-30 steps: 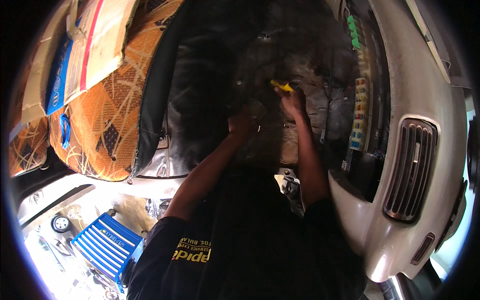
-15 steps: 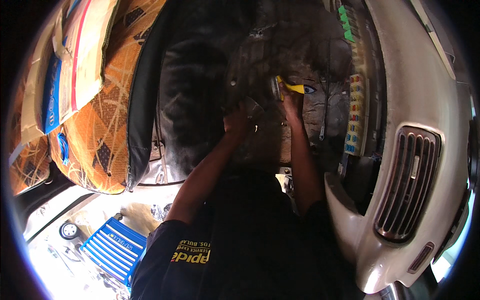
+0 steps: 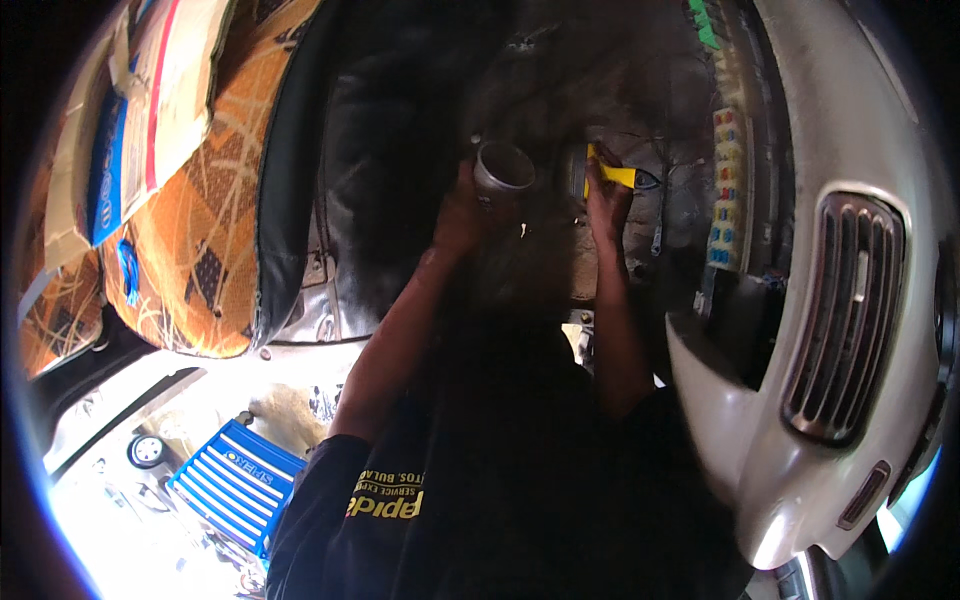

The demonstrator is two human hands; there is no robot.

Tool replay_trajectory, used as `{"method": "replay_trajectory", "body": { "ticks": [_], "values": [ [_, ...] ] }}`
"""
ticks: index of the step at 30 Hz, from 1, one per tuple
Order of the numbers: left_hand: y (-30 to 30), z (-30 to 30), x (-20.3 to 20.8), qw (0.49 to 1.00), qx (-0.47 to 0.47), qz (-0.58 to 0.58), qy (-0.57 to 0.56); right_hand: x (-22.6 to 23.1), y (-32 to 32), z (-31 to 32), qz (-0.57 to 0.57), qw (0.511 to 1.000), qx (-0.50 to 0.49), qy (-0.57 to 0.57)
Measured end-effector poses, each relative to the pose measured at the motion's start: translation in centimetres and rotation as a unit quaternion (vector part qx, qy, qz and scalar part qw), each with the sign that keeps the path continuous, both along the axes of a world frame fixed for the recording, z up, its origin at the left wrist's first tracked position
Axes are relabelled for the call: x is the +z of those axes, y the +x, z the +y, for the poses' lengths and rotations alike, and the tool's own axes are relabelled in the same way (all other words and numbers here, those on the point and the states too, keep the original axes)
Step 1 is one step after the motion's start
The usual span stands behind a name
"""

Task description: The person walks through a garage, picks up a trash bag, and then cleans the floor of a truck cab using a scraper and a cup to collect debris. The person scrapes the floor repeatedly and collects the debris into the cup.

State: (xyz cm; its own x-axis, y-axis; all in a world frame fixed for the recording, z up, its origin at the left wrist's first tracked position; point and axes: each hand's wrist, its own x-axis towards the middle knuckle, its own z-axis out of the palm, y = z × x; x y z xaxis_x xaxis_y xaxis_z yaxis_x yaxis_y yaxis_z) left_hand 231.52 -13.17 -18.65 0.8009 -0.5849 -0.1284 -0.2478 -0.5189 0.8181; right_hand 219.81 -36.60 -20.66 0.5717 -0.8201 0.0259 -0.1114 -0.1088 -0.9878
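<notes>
My left hand (image 3: pixel 460 218) is closed around the side of a round, open-topped metal can (image 3: pixel 506 166), which is tilted so its rim and inside show. What the can holds is too dark to tell. To the right of it, my right hand (image 3: pixel 607 212) grips a flat paintbrush (image 3: pixel 616 176) with a yellow handle and a dark pointed end. The brush's grey head points left, towards the can, and is apart from it. Beneath both hands lies the dark, dirty floor (image 3: pixel 555 250) of a vehicle.
A fuse block (image 3: pixel 722 190) with coloured fuses runs along the right, beside a beige dashboard panel with an air vent (image 3: pixel 845 315). An orange patterned seat (image 3: pixel 215 285) carries cardboard (image 3: pixel 185 110) on the left. A blue slatted pedal-like mat (image 3: pixel 235 485) lies at lower left.
My left hand has come up with the can, which now shows clearly. My right hand and the paintbrush have shifted slightly right. The whole view has also shifted a little.
</notes>
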Motion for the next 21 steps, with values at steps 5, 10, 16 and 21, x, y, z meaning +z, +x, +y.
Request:
{"method": "replay_trajectory", "body": {
  "ticks": [5, 10, 16, 21],
  "values": [
    [0.3, 5.2, 6.1, 0.971, 0.052, 0.056, -0.229, -1.1, -4.2, 10.2, 0.183, 0.940, 0.279, 0.069],
    [-2.4, 12.4, 10.7, 0.987, 0.050, 0.000, -0.154, -2.6, -4.4, 13.4, 0.049, 0.969, 0.243, 0.010],
    [-4.8, 16.7, 11.5, 0.993, 0.026, -0.088, -0.076, -1.2, -4.7, 14.9, 0.017, 0.983, 0.173, 0.056],
    [-4.1, 18.1, 11.7, 0.989, -0.010, -0.118, -0.094, -1.0, -5.9, 17.9, 0.082, 0.946, 0.306, -0.069]
  ]
}}
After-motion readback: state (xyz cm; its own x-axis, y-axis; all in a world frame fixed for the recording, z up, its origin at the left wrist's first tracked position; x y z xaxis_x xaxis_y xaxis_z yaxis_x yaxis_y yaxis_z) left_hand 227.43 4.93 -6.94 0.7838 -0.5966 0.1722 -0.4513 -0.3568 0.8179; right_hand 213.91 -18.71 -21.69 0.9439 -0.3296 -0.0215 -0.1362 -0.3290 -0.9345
